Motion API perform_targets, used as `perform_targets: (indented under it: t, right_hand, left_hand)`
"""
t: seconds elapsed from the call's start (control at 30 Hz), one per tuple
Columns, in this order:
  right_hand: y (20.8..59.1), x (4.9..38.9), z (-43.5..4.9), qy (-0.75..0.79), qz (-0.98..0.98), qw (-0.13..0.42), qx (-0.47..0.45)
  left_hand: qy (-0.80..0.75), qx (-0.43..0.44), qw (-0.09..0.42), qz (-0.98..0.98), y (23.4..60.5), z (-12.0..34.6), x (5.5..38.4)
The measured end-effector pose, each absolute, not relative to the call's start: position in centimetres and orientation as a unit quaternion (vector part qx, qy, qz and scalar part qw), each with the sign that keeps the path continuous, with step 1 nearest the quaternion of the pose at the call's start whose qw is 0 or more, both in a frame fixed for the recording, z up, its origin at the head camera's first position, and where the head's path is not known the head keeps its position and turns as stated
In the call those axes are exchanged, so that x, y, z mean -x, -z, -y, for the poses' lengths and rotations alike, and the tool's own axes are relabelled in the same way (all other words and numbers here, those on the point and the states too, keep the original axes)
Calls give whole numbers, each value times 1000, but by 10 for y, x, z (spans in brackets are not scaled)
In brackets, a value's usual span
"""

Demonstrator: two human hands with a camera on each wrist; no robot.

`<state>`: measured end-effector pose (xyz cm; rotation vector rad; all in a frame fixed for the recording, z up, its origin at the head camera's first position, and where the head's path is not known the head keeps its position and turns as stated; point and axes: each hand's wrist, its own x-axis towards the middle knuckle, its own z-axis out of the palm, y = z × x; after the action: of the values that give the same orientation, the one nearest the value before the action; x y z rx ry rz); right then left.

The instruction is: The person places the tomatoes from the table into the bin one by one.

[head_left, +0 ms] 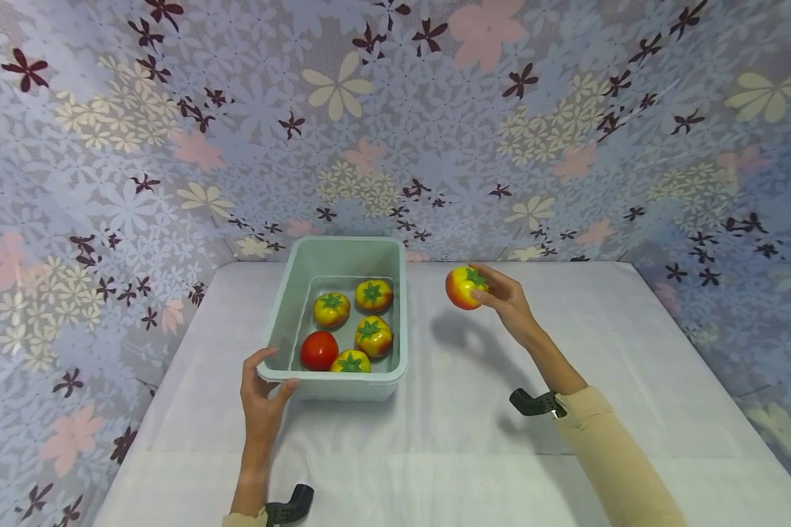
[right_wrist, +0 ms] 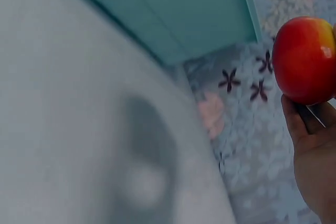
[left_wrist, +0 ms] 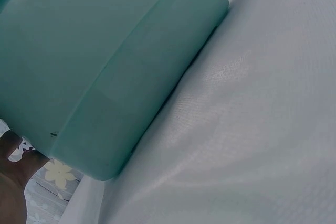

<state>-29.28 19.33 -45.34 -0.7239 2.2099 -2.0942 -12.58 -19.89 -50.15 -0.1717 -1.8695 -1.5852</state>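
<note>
A pale green plastic tub (head_left: 343, 389) stands on the cloth, left of the middle in the head view. Inside it lie several yellow-and-red tomatoes with green tops, among them one tomato (head_left: 332, 310) at the left, and a plain red one (head_left: 319, 351) near the front. My left hand (head_left: 261, 402) grips the tub's front left corner, fingers over the rim and thumb at the front. Right of the tub, my right hand (head_left: 510, 304) holds a yellow-and-red tomato (head_left: 463, 288) above the cloth. From the right wrist, this tomato (right_wrist: 303, 59) shows its red side.
White cloth (head_left: 474, 432) covers the table. Flowered wall covering (head_left: 435, 132) rises behind it and along both sides. The tub's back stands near the table's far edge. A black wrist mount (head_left: 534, 402) sticks out from the right sleeve, another (head_left: 291, 505) from the left.
</note>
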Motion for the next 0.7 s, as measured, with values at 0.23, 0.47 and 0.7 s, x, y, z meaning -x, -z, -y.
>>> perform_targets:
  t: [0.23,0.47,0.7]
  right_hand:
    - [439,297,-167,665,-698,22,266]
    - [427,296,-147,658,-702,35,271]
    - [418,298,-126,657,-699,39,278]
  left_hand:
    - [604,57,331,723,510,203,128]
    - [596,63,339,725,486,195,118]
    - [600,59,332,725,483,193,118]
